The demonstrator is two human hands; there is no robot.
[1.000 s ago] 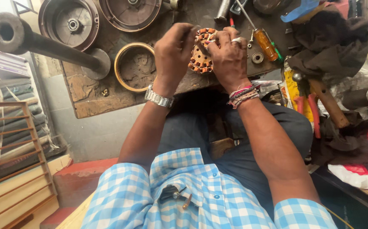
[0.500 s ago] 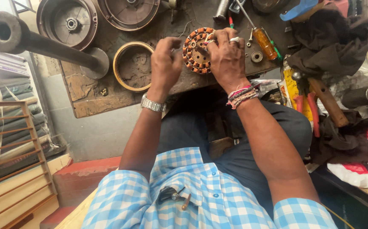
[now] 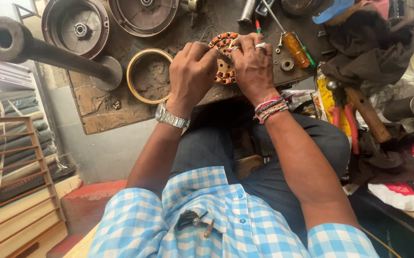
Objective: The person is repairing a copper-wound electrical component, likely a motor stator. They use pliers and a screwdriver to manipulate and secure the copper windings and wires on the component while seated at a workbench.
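Observation:
A round motor stator (image 3: 224, 53) with orange-brown copper windings is held over the worn wooden board (image 3: 102, 102). My left hand (image 3: 191, 76), with a metal watch at the wrist, grips its left side. My right hand (image 3: 253, 67), wearing a ring and thread bracelets, grips its right side and covers much of it. Both hands meet over the stator's middle.
A brass-coloured ring (image 3: 150, 75) lies left of the hands. Two round metal housings (image 3: 75, 26) sit at the board's far edge beside a heavy metal pipe stand (image 3: 49, 50). An orange-handled screwdriver (image 3: 295, 48), a small bearing (image 3: 287, 64), pliers (image 3: 343, 119) and dark rags (image 3: 369, 43) lie to the right.
My left hand has slid right and closed back onto the stator, which had been held mostly by the right hand half a second ago. The stator has tilted slightly.

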